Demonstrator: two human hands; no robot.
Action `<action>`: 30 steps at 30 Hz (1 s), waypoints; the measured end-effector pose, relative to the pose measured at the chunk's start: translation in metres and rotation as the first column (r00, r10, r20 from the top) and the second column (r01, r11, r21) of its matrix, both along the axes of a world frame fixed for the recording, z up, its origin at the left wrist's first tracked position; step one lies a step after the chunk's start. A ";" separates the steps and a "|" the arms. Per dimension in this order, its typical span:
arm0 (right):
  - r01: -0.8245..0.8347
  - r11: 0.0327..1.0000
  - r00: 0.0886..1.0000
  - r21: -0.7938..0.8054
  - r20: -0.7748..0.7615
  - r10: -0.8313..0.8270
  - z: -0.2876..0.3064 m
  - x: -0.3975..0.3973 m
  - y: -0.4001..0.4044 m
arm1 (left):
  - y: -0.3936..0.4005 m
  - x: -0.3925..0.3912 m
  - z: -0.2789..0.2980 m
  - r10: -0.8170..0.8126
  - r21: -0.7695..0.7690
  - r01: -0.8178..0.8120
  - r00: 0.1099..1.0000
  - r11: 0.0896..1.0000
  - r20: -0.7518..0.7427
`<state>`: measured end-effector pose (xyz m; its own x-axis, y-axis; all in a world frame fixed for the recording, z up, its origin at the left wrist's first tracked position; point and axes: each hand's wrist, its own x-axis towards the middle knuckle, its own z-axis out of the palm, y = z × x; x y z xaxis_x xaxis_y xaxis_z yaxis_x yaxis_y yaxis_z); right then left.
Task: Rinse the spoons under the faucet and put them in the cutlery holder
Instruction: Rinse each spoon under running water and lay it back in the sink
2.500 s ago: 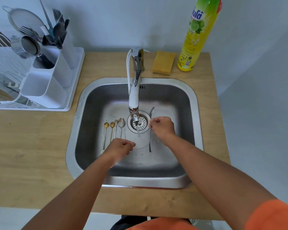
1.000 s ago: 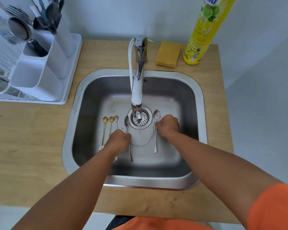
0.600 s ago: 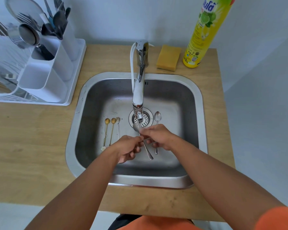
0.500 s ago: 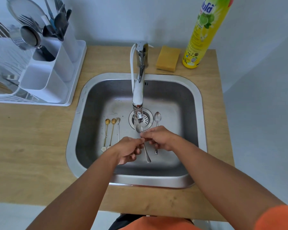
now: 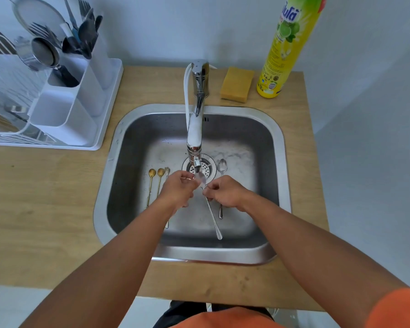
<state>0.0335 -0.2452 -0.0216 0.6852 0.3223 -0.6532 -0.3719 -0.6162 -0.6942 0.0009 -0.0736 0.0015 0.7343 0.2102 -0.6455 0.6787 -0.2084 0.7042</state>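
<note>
Head view: right hand (image 5: pixel 225 192) pinches the neck of a silver spoon (image 5: pixel 210 207), bowl under the faucet (image 5: pixel 195 129) spout over the drain; left hand (image 5: pixel 179 188) fingers rub the bowl. Handle slants toward the sink (image 5: pixel 279 147) front wall. Advice: turn bowl both faces into the stream, keep grip on neck. Gold spoons (image 5: pixel 155 183) lie at basin left. Cutlery holder (image 5: pixel 66 110) sits off the sink's back-left corner; path over the left rim looks open.

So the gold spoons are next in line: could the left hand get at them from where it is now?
Probably yes. The two gold spoons lie uncovered on the sink floor beside the left hand, with nothing over them. But that hand is busy at the bowl of the silver spoon under the faucet.
</note>
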 end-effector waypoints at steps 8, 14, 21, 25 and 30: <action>-0.117 0.992 0.978 -0.047 0.167 0.123 -0.005 -0.005 0.003 | -0.003 -0.005 -0.015 -0.066 0.372 -0.012 0.978 0.928 0.196; -0.141 0.989 0.971 -0.052 0.187 0.148 -0.005 0.001 -0.004 | -0.004 -0.016 -0.021 -0.022 0.287 -0.059 0.963 0.956 0.269; -0.146 0.989 0.968 0.001 0.205 0.143 -0.005 -0.002 -0.006 | -0.015 -0.013 -0.010 0.032 0.288 -0.112 0.963 0.951 0.268; -0.128 0.990 0.975 0.067 0.192 0.113 -0.005 -0.006 -0.008 | -0.017 -0.009 -0.003 0.003 0.334 -0.105 0.956 0.937 0.292; -0.087 0.987 0.985 0.139 0.159 0.064 -0.006 -0.009 -0.012 | -0.008 -0.008 -0.003 0.033 0.029 -0.040 0.980 0.999 0.197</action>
